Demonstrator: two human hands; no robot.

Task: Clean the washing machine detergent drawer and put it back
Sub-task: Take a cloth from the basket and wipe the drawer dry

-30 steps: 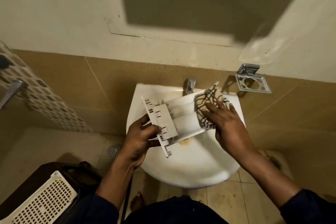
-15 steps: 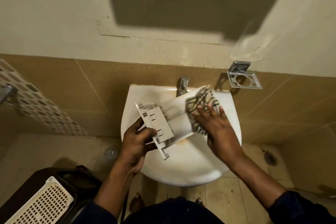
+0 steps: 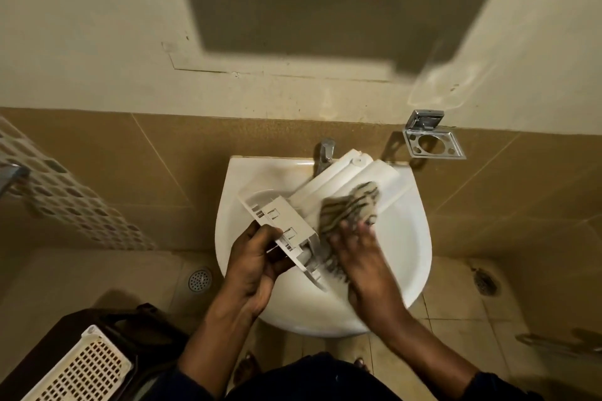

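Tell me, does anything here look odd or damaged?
Nothing damaged. The drawer lies askew over the sink only because the left hand holds it while the right hand wipes it with a striped cloth.

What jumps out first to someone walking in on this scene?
Two bare hands working over a white sink at centre: the left hand grips the near end of a white detergent drawer, while the right hand presses a striped cloth against it. Behind, a chrome tap stands at the sink's back edge.
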